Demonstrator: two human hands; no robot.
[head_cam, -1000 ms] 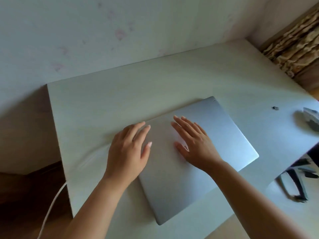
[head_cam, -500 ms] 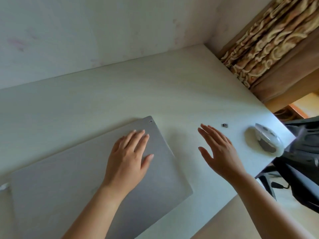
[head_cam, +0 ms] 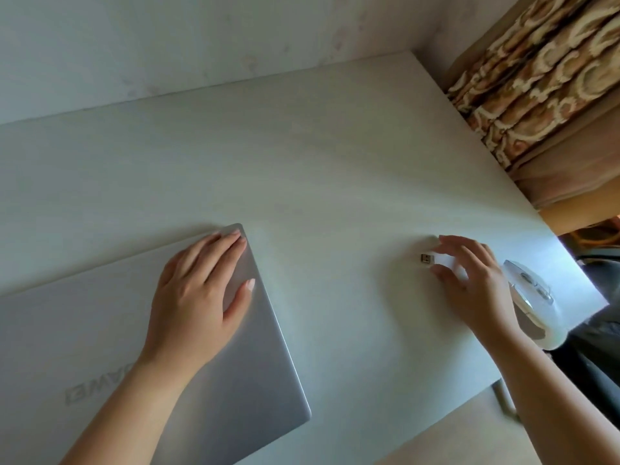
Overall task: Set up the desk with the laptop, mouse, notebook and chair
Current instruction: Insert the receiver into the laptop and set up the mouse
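A closed silver laptop [head_cam: 100, 330] lies on the left of the pale desk [head_cam: 318, 162], its lid up. My left hand [head_cam: 198, 297] rests flat on the lid near its far right corner, fingers straight. My right hand [head_cam: 476, 283] is at the desk's right side, thumb and fingertips pinching a small USB receiver [head_cam: 426, 258] whose metal plug sticks out to the left. A white mouse [head_cam: 533, 293] sits just right of that hand, near the desk's right edge. No notebook is in view.
A dark chair [head_cam: 597, 350] stands off the desk's right edge, partly cut off. A patterned brown curtain [head_cam: 543, 78] hangs at the upper right. A pale wall [head_cam: 201, 38] runs behind the desk. The desk's front edge is at the lower right.
My right hand left the laptop lid, moved right across the desk and closed its fingers on the USB receiver. My left hand stayed on the lid. The view has swung right.
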